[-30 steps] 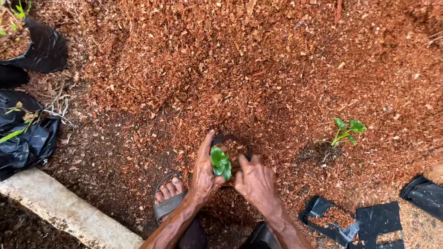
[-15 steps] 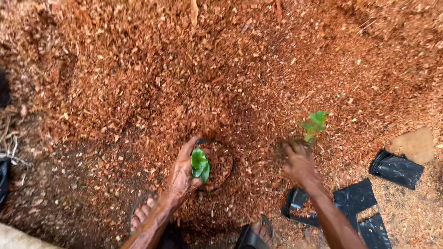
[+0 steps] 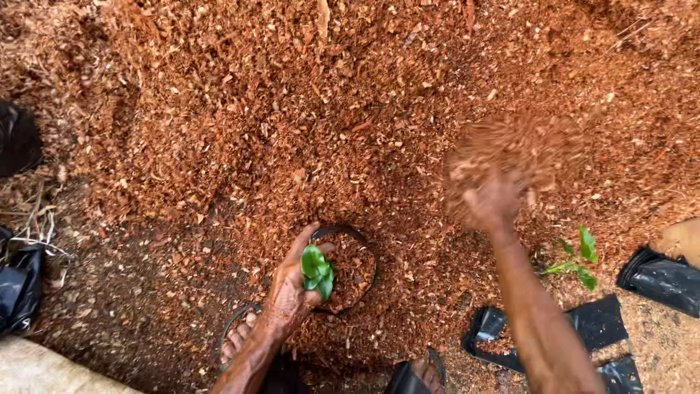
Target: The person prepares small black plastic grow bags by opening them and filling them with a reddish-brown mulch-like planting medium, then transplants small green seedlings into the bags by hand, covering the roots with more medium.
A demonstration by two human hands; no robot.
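A small black planting bag (image 3: 351, 233) half filled with reddish wood chips stands in the chip heap (image 3: 292, 109) low in the middle. My left hand (image 3: 288, 295) rests on its near rim and pinches a green seedling (image 3: 317, 271) upright inside it. My right hand (image 3: 490, 208) is raised to the right of the bag, blurred, cupped around a loose clump of chips (image 3: 514, 146), some of them in the air. A second seedling (image 3: 578, 259) stands in the chips just right of my right forearm.
Flat empty black bags (image 3: 590, 325) lie at the lower right, and a fuller one (image 3: 660, 277) lies at the right edge. More black bags (image 3: 18, 288) sit at the left edge. My sandalled feet (image 3: 237, 339) are at the bottom. A pale kerb (image 3: 36, 372) crosses the bottom-left corner.
My right hand left the bag, reached toward the second seedling, and now rises with a clump of chips. My left hand has stayed on the seedling in the bag.
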